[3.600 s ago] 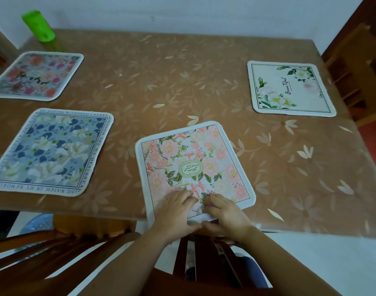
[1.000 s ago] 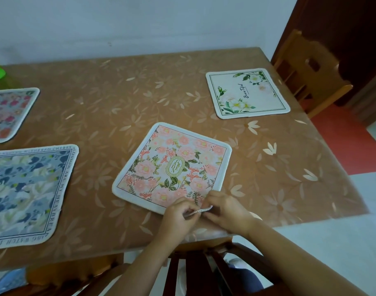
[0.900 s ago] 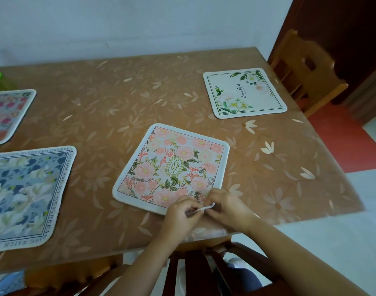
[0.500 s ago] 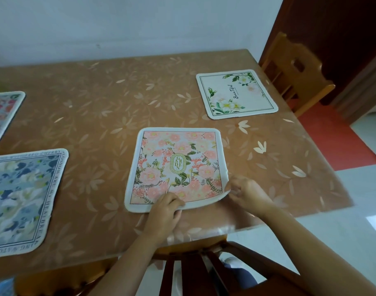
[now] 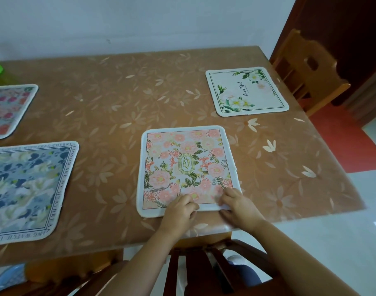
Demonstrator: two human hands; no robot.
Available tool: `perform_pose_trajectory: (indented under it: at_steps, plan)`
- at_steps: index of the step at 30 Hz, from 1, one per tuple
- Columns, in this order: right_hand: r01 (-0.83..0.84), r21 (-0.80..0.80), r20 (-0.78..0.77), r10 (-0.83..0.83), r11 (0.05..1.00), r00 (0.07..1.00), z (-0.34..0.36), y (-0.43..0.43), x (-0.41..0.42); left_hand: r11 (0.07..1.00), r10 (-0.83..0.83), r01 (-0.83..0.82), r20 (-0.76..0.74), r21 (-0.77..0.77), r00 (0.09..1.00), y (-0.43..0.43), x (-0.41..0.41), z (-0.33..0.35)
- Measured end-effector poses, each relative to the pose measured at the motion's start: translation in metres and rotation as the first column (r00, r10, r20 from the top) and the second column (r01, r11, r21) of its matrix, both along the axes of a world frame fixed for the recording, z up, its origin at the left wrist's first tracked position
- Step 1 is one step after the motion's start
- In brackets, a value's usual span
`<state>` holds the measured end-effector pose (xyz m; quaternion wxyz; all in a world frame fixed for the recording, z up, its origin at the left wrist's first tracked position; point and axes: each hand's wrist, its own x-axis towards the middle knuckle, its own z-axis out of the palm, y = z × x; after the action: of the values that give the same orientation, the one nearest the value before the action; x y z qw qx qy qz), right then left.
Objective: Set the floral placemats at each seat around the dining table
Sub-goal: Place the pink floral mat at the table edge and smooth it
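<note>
Here, the pink GARDEN placemat (image 5: 187, 167) lies flat on the desk (image 5: 118, 103), close to the desk's near edge and right of its middle. It is nearly square. Its slightly longer axis runs from the desk's near edge toward the far one, with its sides square to that near edge. The oval GARDEN emblem at its centre stands lengthwise the same way.

The left hand (image 5: 179, 212) rests on the mat's near border with its fingers bent and close together, tips down on the cloth. I cannot tell whether the thumb hooks under the edge. The right hand (image 5: 238, 206) is at the mat's near right corner, fingers on top and thumb below, pinching the white border.

A white Beautiful placemat (image 5: 245, 91) lies by the desk's right edge, farther back. A blue floral placemat (image 5: 26, 189) sits at the desk's near left, and a red-and-pink placemat (image 5: 7, 110) behind it, cut off by the frame. A light wooden chair (image 5: 306, 69) stands off the desk's right side.
</note>
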<state>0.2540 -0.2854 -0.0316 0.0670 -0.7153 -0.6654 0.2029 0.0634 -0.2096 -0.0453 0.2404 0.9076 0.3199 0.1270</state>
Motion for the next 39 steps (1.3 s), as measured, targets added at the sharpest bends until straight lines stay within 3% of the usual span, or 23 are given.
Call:
perform_pose_trajectory:
  at_steps: [5, 7, 11, 15, 24, 39]
  plan:
    - [-0.096, 0.216, -0.001, 0.099, 0.972, 0.995, 0.007, -0.002, -0.007, 0.999, 0.036, -0.033, -0.084, 0.033, 0.996, 0.000, -0.009, -0.005]
    - [-0.119, 0.231, 0.016, 0.119, 0.966, 0.993, 0.009, -0.002, -0.009, 0.995, 0.088, -0.081, -0.126, 0.057, 0.988, 0.003, -0.017, -0.006]
    - [-0.107, 0.219, 0.059, 0.096, 0.970, 0.994, 0.004, -0.002, -0.004, 0.993, 0.117, -0.112, -0.180, 0.036, 0.977, 0.018, -0.033, -0.003]
    - [0.050, 0.138, -0.022, -0.048, 0.989, 0.999, -0.002, -0.006, 0.007, 0.990, 0.142, -0.143, -0.221, 0.012, 0.965, 0.021, -0.041, 0.000]
    - [0.140, 0.046, 0.025, -0.141, 0.989, 0.990, -0.009, -0.008, -0.001, 0.986, 0.167, -0.169, -0.216, 0.012, 0.962, 0.015, -0.042, -0.001]
    - [0.136, 0.072, -0.053, -0.132, 0.988, 0.990, -0.008, -0.013, -0.006, 0.978, 0.193, -0.205, -0.188, -0.048, 0.963, 0.010, -0.046, 0.002]
